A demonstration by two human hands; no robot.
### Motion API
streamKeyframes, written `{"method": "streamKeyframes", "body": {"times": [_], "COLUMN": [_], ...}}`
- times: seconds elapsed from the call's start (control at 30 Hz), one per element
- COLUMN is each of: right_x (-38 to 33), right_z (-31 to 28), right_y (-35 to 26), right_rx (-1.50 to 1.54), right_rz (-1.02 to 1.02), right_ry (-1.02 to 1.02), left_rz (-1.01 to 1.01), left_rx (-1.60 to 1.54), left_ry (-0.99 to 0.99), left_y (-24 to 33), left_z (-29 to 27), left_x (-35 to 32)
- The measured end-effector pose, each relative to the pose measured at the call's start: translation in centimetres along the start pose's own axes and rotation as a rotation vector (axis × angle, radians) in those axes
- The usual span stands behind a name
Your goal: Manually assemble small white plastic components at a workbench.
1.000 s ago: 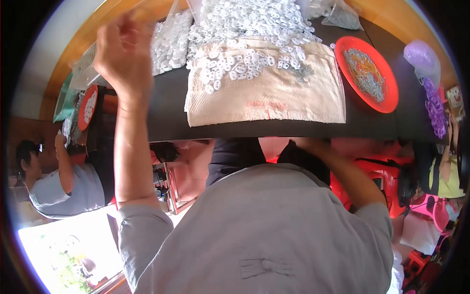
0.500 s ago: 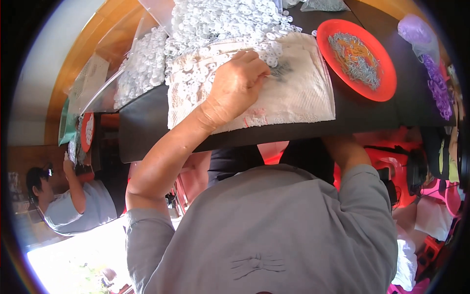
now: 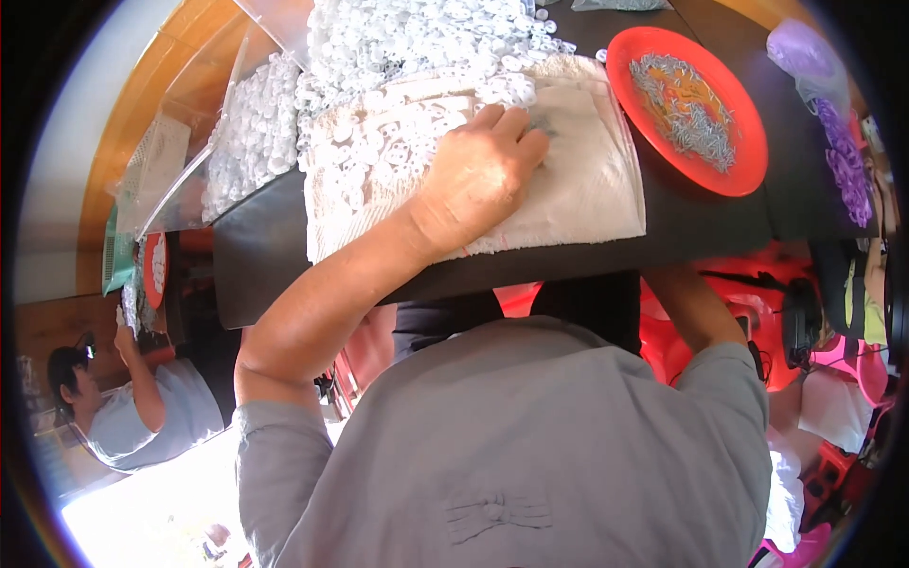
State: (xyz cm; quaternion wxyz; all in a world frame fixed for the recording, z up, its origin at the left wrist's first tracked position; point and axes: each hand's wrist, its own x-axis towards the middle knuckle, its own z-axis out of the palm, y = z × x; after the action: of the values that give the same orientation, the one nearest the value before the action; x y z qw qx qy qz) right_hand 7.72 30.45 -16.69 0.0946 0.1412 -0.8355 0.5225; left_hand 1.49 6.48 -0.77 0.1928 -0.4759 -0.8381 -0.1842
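My left hand (image 3: 486, 170) rests over a folded beige cloth (image 3: 592, 189), its fingers curled in. Whatever the fingertips pinch, if anything, is hidden behind the knuckles. Just left of and beyond that hand, small round white plastic pieces (image 3: 365, 151) lie scattered on the cloth, joining a large heap (image 3: 407, 43) behind. A dark greyish patch shows on the cloth just past the fingers, too covered to make out. My right forearm (image 3: 684, 301) goes down under the table's edge, and the right hand is out of sight.
On the dark table (image 3: 691, 213), a red oval plate (image 3: 753, 161) of thin grey nail-like pins stands at right. Beyond it hangs purple netting (image 3: 846, 166). A clear container (image 3: 251, 133) of white pieces is at left. Another person (image 3: 151, 398) sits farther left.
My left hand has shifted slightly right and toward me over the cloth, fingers still curled. The whole view has also moved a little.
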Motion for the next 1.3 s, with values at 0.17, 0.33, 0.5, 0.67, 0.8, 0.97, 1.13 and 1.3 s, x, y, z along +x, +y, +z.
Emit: {"method": "streamKeyframes", "body": {"times": [0.17,0.33,0.5,0.67,0.8,0.97,1.13,1.3], "right_x": [-0.3,-5.0,-5.9,-8.1,-8.3,-10.6,-13.0,-15.8], "right_z": [0.8,-0.6,0.5,2.3,1.2,-0.1,-1.6,-2.5], "right_y": [4.4,10.2,4.2,1.5,0.4,0.0,-0.1,-5.7], "right_rx": [-0.231,-0.455,-1.064,-0.853,-0.877,-0.85,-0.683,-0.174], "right_rz": [-0.059,-0.071,0.182,0.347,0.297,0.257,0.234,0.483], "right_ry": [0.0,-0.049,-0.644,-0.218,-0.054,0.028,0.053,-0.247], "left_rz": [-0.047,-0.142,-0.143,-0.077,-0.076,-0.065,-0.003,0.096], "left_rx": [-0.099,-0.157,-0.063,-0.036,0.043,0.018,0.062,0.017], "left_ry": [0.113,0.172,0.105,0.244,0.183,0.201,0.25,0.347], "left_y": [-0.7,-1.2,-0.4,-0.6,-1.1,-0.8,-1.4,-1.7], "left_z": [1.2,-1.1,-2.6,-1.2,0.0,0.1,1.1,1.1], "left_x": [-0.3,-0.8,-2.5,-4.6,-4.4,-4.4,-4.6,-4.8]}}
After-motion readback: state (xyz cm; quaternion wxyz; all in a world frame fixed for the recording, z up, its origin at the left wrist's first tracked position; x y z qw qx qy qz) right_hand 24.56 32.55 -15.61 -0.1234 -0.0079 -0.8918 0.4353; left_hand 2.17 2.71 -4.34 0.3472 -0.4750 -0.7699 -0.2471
